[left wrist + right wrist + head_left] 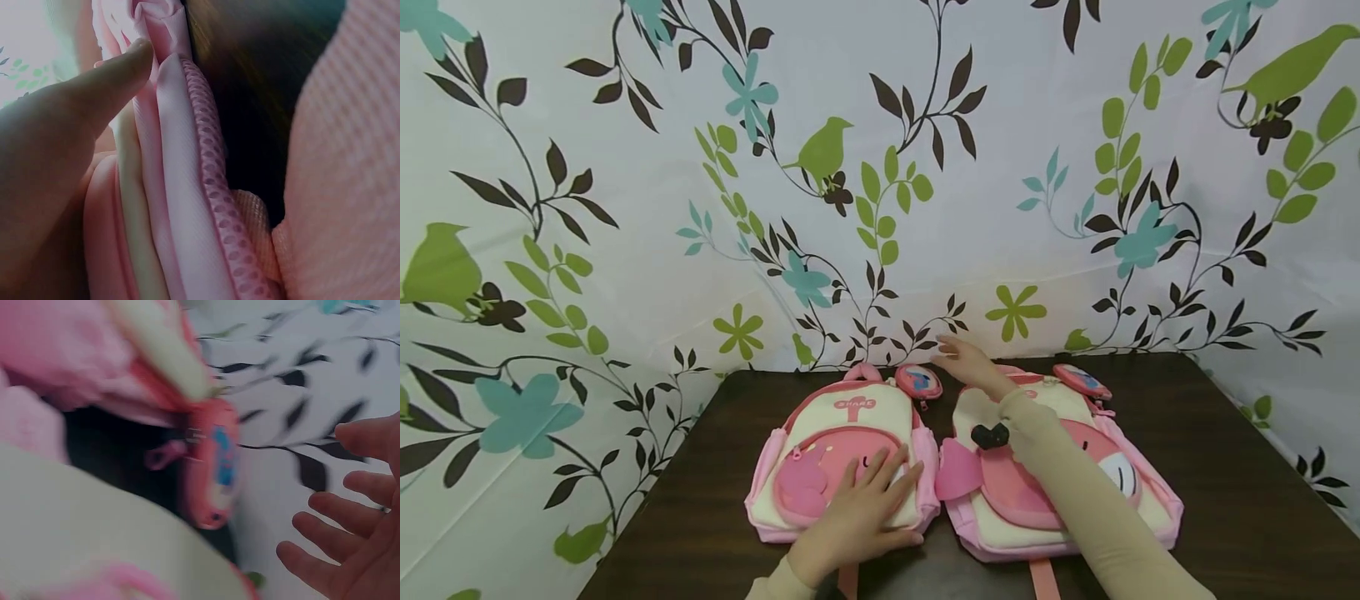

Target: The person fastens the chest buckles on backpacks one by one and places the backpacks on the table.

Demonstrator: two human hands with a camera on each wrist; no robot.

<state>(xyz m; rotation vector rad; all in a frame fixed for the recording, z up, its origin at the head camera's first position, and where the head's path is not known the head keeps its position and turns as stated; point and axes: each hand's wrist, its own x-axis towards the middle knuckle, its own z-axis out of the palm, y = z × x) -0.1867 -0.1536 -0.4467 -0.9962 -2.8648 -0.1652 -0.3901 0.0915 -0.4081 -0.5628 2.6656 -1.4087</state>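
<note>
Two pink and cream children's backpacks lie side by side. Spread fingers of my left hand (857,512) rest on the pink front pocket of the left backpack (814,423). In the left wrist view, the thumb (122,72) lies along its pink side, beside the mesh edging (215,169). My right hand (972,367) reaches over the top of the right backpack (1017,493), its forearm crossing that bag. Extended and apart, its fingers (347,515) hold nothing in the right wrist view. Near them hangs a small red zip pouch (212,462) with a blue figure.
A second small pouch (1082,381) sits at the right backpack's top corner. Orange straps (1045,579) stick out below the bags. The dark wooden table (692,500) ends at a white cloth backdrop (1037,267) with leaves and birds.
</note>
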